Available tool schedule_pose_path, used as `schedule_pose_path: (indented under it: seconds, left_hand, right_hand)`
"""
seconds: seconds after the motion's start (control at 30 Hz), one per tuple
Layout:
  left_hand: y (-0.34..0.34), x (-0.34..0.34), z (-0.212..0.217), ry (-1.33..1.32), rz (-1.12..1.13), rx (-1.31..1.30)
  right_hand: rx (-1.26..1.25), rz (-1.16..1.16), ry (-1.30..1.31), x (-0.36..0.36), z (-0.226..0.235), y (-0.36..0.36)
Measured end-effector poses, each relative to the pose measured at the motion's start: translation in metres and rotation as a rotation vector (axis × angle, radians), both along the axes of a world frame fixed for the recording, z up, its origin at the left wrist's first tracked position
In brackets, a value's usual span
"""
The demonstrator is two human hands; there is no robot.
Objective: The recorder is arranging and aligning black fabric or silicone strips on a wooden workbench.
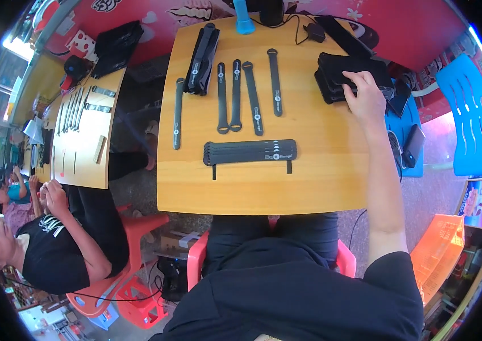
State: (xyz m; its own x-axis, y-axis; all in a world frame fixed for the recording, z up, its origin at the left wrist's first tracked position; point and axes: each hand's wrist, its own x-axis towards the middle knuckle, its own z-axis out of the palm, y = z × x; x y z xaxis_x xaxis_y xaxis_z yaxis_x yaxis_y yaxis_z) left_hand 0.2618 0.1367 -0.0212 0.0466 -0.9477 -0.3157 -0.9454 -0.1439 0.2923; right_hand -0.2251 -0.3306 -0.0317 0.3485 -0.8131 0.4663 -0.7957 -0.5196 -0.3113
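My right hand [360, 94] reaches to the table's far right, fingers bent over the top of a stack of flat black pieces [332, 68]. What exactly lies under its fingertips is hard to make out. My left hand is out of sight. Near the table's front, a fanned stack of dark grey cable straps [249, 152] lies crosswise, above two short black marks [289, 167]. Several single straps lie lengthwise behind it, among them a left one [178, 119] and a right one [275, 85]. A thick strap bundle [201, 62] sits at the back left.
A blue object [244, 20] and a cable with a black adapter [314, 32] are at the wooden table's [320, 187] back edge. A blue stool [417, 153] bearing a phone [413, 145] stands right. At left, another person [76, 244] sits beside a second table [90, 162] with straps.
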Motion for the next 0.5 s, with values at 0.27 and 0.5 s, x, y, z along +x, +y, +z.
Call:
schedule_pose_path:
  seconds: [0.27, 0.5]
  left_hand:
    - [-0.005, 0.040, 0.005, -0.157, 0.044, -0.122]
    - [0.020, 0.068, 0.017, -0.309, 0.130, -0.222]
  right_hand:
    - [-0.008, 0.036, -0.177, 0.010, -0.007, 0.012]
    - [0.204, 0.332, -0.110, 0.064, -0.022, 0.045]
